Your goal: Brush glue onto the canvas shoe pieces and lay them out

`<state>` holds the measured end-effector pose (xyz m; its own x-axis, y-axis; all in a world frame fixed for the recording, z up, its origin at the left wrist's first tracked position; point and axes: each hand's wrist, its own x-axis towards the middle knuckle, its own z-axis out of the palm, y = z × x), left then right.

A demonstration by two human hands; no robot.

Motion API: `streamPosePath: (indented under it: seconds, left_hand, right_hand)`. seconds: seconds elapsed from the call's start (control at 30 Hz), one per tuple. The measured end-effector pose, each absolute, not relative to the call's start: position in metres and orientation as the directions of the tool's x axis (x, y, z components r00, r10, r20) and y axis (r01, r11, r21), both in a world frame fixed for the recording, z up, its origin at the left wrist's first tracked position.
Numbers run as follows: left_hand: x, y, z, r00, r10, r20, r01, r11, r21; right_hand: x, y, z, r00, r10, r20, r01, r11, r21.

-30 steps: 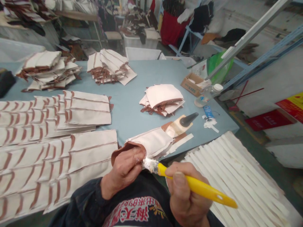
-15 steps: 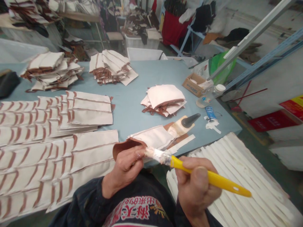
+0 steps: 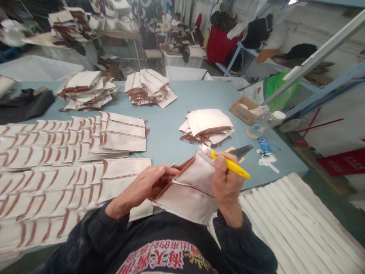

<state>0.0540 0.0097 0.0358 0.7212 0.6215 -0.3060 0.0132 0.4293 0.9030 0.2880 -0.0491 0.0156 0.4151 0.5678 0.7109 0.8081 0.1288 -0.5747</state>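
My right hand grips a yellow-handled brush, its pale, paste-covered head at the far edge of a cream sewn piece. The cream sewn piece has a brown lining and a seam across it, and it stands tilted in front of my body, its brown side facing left. My left hand holds it at the open brown side, some fingertips hidden inside. The heel of my right hand lies against the piece's right side. Beyond the brush, a dark pointed tool end shows on the table.
Overlapping rows of cream pieces cover the table's left. Stacks of similar pieces stand in the middle and at the back. A cardboard box and clear jar are at right. White strips lie at lower right.
The cream piece has come up off the table and tilted. My right hand has moved the brush away from my left fingers to its far edge. The view has shifted left.
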Motion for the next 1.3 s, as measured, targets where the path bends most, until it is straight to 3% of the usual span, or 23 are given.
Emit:
streamPosePath:
  seconds: [0.17, 0.33, 0.47, 0.7, 0.97, 1.3]
  left_hand:
    - [0.04, -0.003, 0.025, 0.668, 0.701, -0.25, 0.3, 0.054, 0.952]
    - [0.054, -0.017, 0.022, 0.694, 0.711, -0.116, 0.259, -0.096, 0.961]
    - [0.058, -0.022, 0.01, 0.691, 0.712, -0.129, 0.269, -0.087, 0.959]
    - [0.059, -0.019, -0.021, 0.583, 0.773, -0.25, 0.393, 0.001, 0.92]
    - [0.063, -0.027, -0.043, 0.475, 0.814, -0.335, 0.409, 0.133, 0.903]
    - [0.078, -0.028, -0.016, 0.428, 0.824, -0.371, 0.398, 0.196, 0.896]
  right_hand:
    - [0.294, -0.037, 0.015, 0.477, 0.607, 0.636, 0.756, 0.087, -0.649]
    - [0.296, -0.039, 0.006, 0.572, 0.636, 0.518, 0.629, 0.065, -0.775]
    - [0.334, -0.068, -0.003, 0.795, 0.509, 0.329, 0.384, -0.002, -0.923]
    - [0.406, -0.116, -0.061, 0.899, 0.388, 0.2, 0.287, -0.181, -0.941]
    - [0.408, -0.093, -0.14, 0.878, 0.475, 0.057, 0.251, -0.356, -0.9]
    - [0.404, -0.068, -0.194, 0.806, 0.592, 0.014, 0.409, -0.539, -0.737]
